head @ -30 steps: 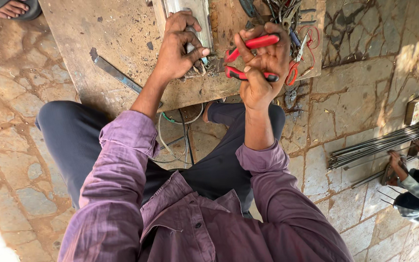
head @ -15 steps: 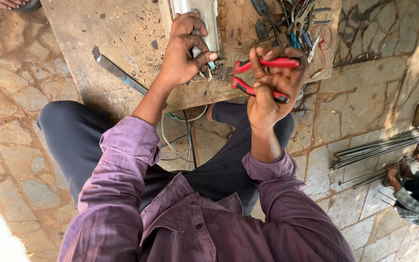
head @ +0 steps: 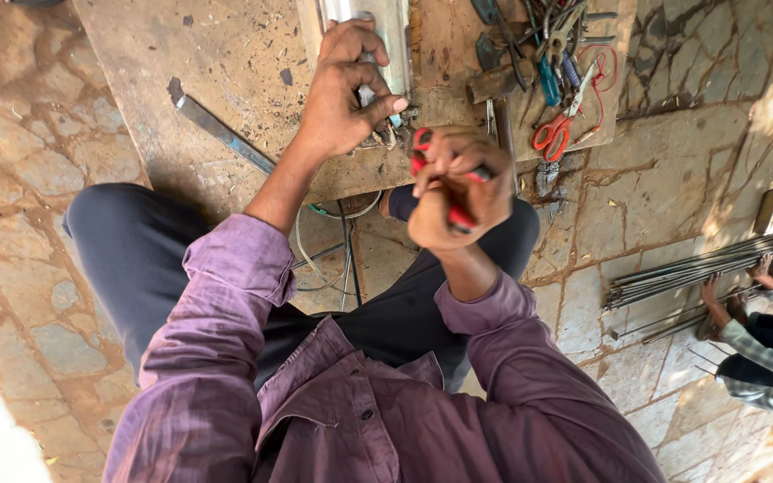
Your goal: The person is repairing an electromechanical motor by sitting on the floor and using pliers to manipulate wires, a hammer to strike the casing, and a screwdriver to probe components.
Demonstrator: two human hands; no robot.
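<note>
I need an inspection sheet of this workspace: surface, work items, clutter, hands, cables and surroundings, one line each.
Surface: worn wooden board on a stone floor, dusty and scratched.
Work items: metal tube fitting under the left hand; red-handled pliers in the right hand.
Clutter: tool pile, red scissors, flat metal strip.
Hands: left grip presses the fitting's end; right grip closed around the pliers.
Cables: loose wires hang below the board's edge.
Surroundings: metal rods on the floor, another person's hand on them.
</note>
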